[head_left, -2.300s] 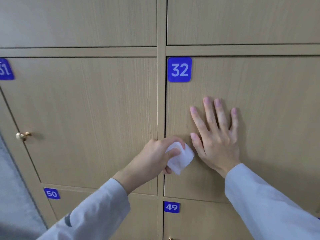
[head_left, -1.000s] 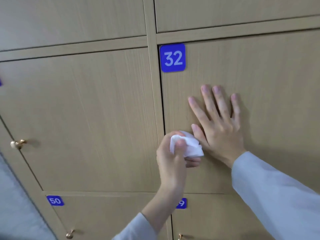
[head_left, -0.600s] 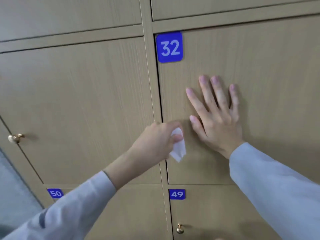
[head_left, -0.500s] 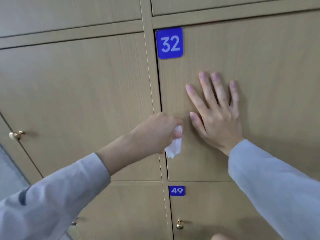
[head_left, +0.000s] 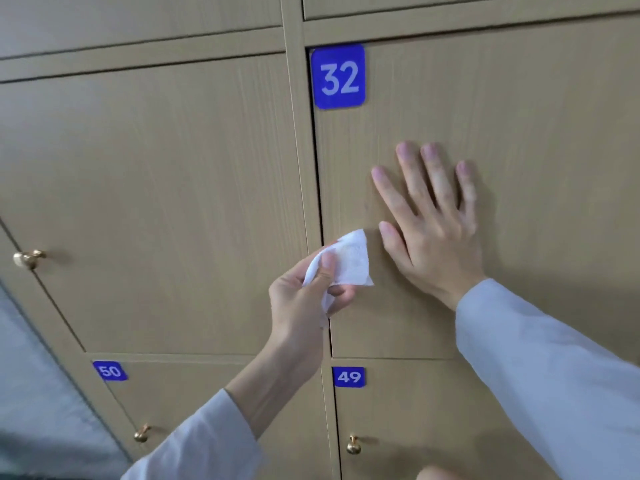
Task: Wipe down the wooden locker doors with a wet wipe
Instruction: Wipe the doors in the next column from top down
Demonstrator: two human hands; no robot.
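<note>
Wipe: I see the crumpled wet wipe [head_left: 349, 261] at the left edge of locker door 32 [head_left: 519, 133].
Left hand [head_left: 304, 299]: thumb and fingers pinch the wipe.
Right hand [head_left: 433, 230]: flat, fingers spread, pressing door 32.
Around: number plate 32 [head_left: 338, 76] above; brass knob [head_left: 27, 258] on left neighbour door.

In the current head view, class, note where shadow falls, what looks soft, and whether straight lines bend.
Head view: the right hand casts a soft shadow on door 32; the wet wipe in the left hand looks slightly blurred; the locker frame leans, hinting at wide-angle distortion.
</note>
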